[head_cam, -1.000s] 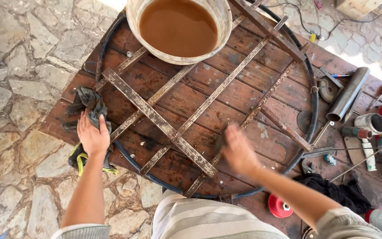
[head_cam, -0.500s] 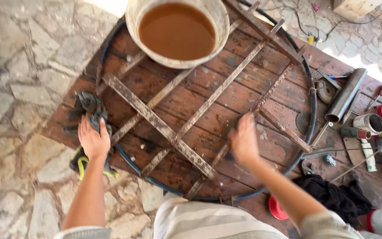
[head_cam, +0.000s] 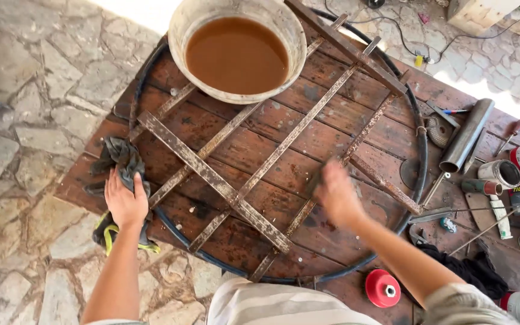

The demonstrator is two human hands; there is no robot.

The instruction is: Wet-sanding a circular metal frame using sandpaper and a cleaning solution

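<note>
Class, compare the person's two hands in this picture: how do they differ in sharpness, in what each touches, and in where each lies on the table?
The left hand is sharp and lies flat on a dark cloth at the table's near-left edge; the right hand is blurred and sits over a rusty bar of the round metal grille nearer the middle. The left hand rests outside the grille's ring, the right hand inside it. Both are bare and reach out from the person.

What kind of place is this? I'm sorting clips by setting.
Probably an outdoor metalworking spot: a rusty round metal grille on a worn wooden table, over pale stone paving, with a grey metal pipe.
</note>
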